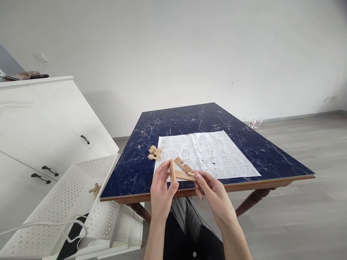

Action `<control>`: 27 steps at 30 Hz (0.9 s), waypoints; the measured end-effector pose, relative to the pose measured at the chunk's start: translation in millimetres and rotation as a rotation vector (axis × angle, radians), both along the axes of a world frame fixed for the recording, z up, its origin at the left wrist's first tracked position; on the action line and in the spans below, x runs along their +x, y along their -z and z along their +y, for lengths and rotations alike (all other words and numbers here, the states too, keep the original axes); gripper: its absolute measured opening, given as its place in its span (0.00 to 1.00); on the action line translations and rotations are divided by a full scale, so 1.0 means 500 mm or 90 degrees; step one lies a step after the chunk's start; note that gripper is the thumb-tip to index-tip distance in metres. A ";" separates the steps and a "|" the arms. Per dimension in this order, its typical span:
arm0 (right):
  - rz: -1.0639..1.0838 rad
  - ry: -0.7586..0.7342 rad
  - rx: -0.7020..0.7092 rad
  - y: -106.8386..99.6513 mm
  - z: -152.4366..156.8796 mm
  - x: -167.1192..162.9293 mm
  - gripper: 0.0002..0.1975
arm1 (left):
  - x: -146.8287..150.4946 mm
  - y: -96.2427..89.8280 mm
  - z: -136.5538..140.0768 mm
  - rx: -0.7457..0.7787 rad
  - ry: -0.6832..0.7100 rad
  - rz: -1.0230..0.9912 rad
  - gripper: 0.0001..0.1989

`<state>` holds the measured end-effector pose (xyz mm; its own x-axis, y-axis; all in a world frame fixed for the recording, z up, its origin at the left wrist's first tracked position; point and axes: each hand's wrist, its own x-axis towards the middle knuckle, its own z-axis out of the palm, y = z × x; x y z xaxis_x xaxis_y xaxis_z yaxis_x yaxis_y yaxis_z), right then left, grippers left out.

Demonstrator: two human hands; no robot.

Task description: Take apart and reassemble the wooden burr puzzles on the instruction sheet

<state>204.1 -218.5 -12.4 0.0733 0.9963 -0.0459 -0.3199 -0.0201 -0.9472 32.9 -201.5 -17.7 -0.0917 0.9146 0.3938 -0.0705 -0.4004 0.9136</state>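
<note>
Near the table's front edge, my left hand (162,187) grips a light wooden bar (172,171) between thumb and fingers, holding it roughly upright. A second wooden piece (184,175) runs sideways from that bar to my right hand (210,187), which pinches its end. Just behind lies a notched wooden strip (182,164) over the printed sheet; whether it touches the held pieces I cannot tell. Beyond my left hand, several small notched wooden blocks (154,152) sit in a cluster at the left edge of the printed sheet (195,150).
The dark blue marbled table (187,119) has a wooden rim and turned legs. At left stand a white cabinet (67,119) and white perforated baskets (54,195) with a white cable (48,224) and a wooden piece (94,188). Plastic bottles (255,123) are beyond the table's right side.
</note>
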 end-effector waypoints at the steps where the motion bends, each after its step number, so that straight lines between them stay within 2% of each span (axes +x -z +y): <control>1: 0.007 0.000 -0.003 0.000 0.001 -0.003 0.27 | 0.001 0.002 0.000 0.003 -0.016 -0.003 0.34; 5: 0.030 -0.021 -0.013 0.002 0.002 -0.008 0.27 | 0.002 -0.001 -0.004 -0.011 -0.018 -0.021 0.33; 11: 0.051 -0.075 0.000 0.003 -0.002 0.009 0.26 | -0.003 -0.023 -0.009 -0.030 0.075 -0.054 0.36; 16: 0.063 -0.029 -0.017 -0.004 -0.002 0.004 0.29 | 0.004 -0.035 -0.012 -0.040 0.061 -0.044 0.35; 18: 0.079 -0.034 -0.024 -0.010 -0.002 -0.006 0.29 | 0.009 -0.032 -0.014 -0.037 0.054 -0.046 0.35; 23: 0.144 -0.101 -0.030 -0.025 -0.009 -0.034 0.26 | 0.023 -0.007 -0.014 -0.071 0.130 -0.074 0.37; 27: 0.177 -0.107 -0.029 -0.036 -0.013 -0.043 0.26 | 0.028 0.005 -0.013 -0.069 0.151 -0.105 0.38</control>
